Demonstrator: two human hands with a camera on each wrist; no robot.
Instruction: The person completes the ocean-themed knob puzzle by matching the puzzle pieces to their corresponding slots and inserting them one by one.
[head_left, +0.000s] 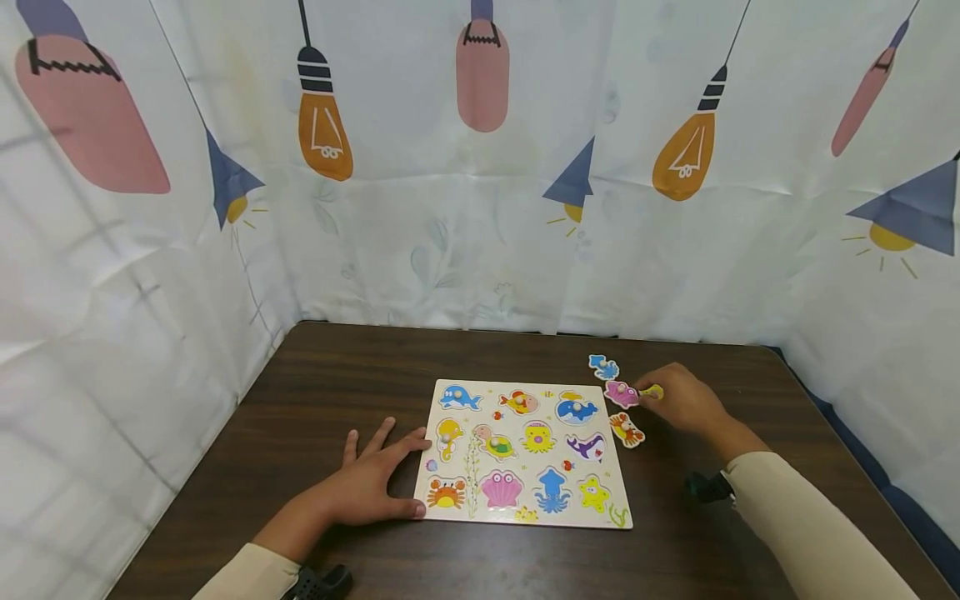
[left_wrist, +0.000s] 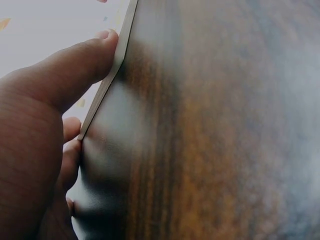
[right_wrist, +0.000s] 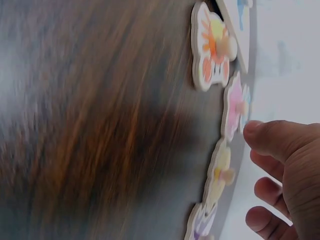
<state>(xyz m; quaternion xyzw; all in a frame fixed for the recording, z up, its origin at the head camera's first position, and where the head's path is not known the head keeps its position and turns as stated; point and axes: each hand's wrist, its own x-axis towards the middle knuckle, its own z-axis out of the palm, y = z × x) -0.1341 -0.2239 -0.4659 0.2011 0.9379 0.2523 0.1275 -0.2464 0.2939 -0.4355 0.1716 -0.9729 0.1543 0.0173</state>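
Observation:
A wooden peg puzzle board (head_left: 525, 454) with sea-animal pictures lies on the table. My left hand (head_left: 367, 483) is spread at its left side, with thumb and forefinger touching the edge; the left wrist view shows the thumb (left_wrist: 95, 52) on the rim. My right hand (head_left: 682, 400) is over the loose pieces right of the board, its fingers loosely bent and apart in the right wrist view, with nothing visibly held. Near it lie a yellow piece (right_wrist: 218, 172), a pink piece (right_wrist: 231, 107), an orange crab piece (right_wrist: 212, 50) and a purple piece (right_wrist: 201, 222), several with wooden knobs.
A blue squid piece (head_left: 603, 367) lies beyond the pink one, off the board's upper right corner. The dark wood-grain table (head_left: 360, 367) carries everything. White curtains (head_left: 420, 250) printed with lamps and bulbs surround its back and sides.

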